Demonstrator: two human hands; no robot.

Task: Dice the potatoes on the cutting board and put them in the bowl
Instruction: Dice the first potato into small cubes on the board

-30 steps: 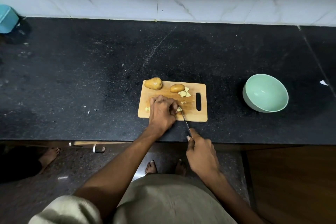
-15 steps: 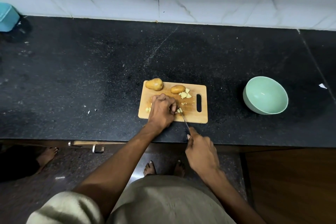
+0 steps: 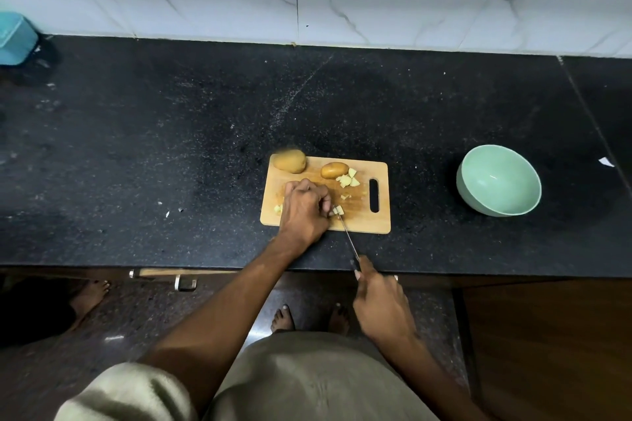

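Note:
A wooden cutting board [image 3: 362, 220] lies on the black counter. My left hand [image 3: 304, 210] curls over a potato piece near the board's front edge, and most of that piece is hidden under it. My right hand [image 3: 379, 304] grips the handle of a knife [image 3: 347, 234], whose blade tip meets small cut pieces [image 3: 338, 210] beside my left fingers. A whole potato [image 3: 289, 161] sits at the board's back left corner. A smaller potato [image 3: 334, 170] lies behind a heap of diced pieces [image 3: 349, 179]. The mint-green bowl [image 3: 473, 193] stands to the right, with nothing visible inside.
A teal container [image 3: 15, 37] sits at the far left against the white tiled wall. A scrap of white paper [image 3: 606, 162] lies right of the bowl. A drawer handle [image 3: 186, 284] sticks out below the counter edge. Another person's foot [image 3: 90, 296] shows on the floor at left.
My hands stay at the board, with the knife still working at the piece under my left fingers. The camera has tilted slightly.

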